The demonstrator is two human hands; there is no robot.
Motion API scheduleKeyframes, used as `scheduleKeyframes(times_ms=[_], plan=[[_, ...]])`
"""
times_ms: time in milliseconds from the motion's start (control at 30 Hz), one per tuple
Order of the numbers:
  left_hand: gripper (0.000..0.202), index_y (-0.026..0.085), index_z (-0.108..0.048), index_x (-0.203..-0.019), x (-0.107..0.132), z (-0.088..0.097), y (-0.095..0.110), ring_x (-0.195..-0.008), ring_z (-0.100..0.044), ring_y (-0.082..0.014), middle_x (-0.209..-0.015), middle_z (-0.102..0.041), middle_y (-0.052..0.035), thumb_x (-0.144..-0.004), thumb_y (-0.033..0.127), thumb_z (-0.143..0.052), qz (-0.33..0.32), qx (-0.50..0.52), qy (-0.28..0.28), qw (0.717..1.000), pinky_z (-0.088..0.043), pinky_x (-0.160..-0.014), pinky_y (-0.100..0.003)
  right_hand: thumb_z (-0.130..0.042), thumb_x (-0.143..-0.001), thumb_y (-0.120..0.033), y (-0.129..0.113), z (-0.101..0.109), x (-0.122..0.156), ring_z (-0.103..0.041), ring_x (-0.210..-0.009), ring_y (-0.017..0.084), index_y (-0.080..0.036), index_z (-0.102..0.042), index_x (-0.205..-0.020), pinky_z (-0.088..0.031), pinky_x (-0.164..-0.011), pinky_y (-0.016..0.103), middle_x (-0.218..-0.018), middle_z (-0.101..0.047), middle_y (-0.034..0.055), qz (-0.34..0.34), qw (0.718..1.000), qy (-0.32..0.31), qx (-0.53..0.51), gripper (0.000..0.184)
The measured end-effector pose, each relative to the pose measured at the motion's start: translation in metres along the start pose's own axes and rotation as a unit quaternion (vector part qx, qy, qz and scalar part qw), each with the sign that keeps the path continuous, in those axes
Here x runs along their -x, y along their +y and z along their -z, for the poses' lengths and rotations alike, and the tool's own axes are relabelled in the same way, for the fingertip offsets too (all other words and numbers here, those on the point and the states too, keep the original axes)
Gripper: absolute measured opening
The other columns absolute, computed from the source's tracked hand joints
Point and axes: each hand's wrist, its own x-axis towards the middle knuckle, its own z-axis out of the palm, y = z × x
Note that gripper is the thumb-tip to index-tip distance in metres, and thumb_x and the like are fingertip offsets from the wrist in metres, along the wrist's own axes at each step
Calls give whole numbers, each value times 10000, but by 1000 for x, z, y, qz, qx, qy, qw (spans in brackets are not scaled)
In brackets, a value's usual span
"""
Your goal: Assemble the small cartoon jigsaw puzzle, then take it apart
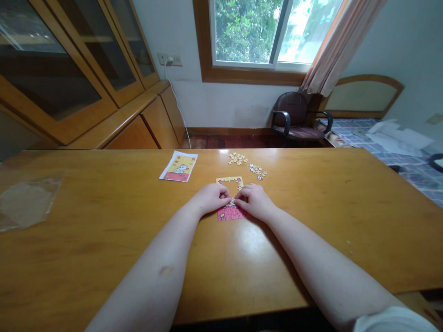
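A partly assembled jigsaw puzzle (pixel 232 213) lies on the table, with a pink lower part, a yellow border and a gap showing bare wood in its upper middle. My left hand (pixel 215 197) rests over its left side, fingers curled, thumb and forefinger at a small white puzzle piece (pixel 232 201). From the right side my right hand (pixel 255 201) meets the same spot, its thumb and fingertips closed at that piece. Both hands cover parts of the puzzle's edges. Whether the piece is raised or flat I cannot tell.
Beyond the puzzle lie loose yellow pieces (pixel 237 158) and loose white pieces (pixel 258 171). A picture card (pixel 180 166) with a white animal on it is to the left. A clear plastic bag (pixel 27 203) lies at the table's far left. An armchair (pixel 294 115) stands behind the table.
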Motion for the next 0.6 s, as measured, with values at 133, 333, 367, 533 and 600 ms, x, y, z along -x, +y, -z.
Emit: scheduleKeyframes(times_ms=[133,333,367,533,600], plan=[[172,195,-664,-714,1,0,1,-637,-562,-143,-701,-665,-8,-740,335,-567,-5,-3,2,1000,-369,-559,-242,-678,-798,-291,0,0,0,-533,-783,173,-206,-689,-740,-336,-767,320,-778,-665,32,1,1000,-3,4,104],[174,194,-665,-725,2,1,1,-648,-563,-141,-710,-661,-10,-744,338,-569,-14,3,0,1000,-376,-569,-239,-678,-802,-299,1,0,1,-528,-784,167,-210,-691,-747,-328,-776,323,-783,-665,24,0,1000,-3,3,105],[175,194,-666,-730,2,1,1,-648,-562,-141,-709,-658,-11,-744,340,-570,-14,5,0,1000,-376,-568,-238,-681,-800,-299,1,0,1,-528,-785,168,-211,-691,-745,-327,-777,324,-781,-664,24,-1,1000,-1,4,104],[183,190,-669,-748,2,1,0,-651,-553,-142,-708,-646,-11,-749,343,-570,-19,18,14,1000,-386,-579,-243,-683,-798,-299,1,-2,1,-531,-789,173,-212,-690,-742,-324,-779,329,-773,-664,24,-5,1000,5,9,104],[179,188,-672,-762,2,2,0,-674,-560,-146,-733,-654,-14,-757,327,-559,-23,25,31,999,-399,-606,-250,-681,-799,-295,0,-1,1,-532,-789,172,-212,-689,-740,-327,-786,330,-771,-663,23,-5,1000,8,7,103]])
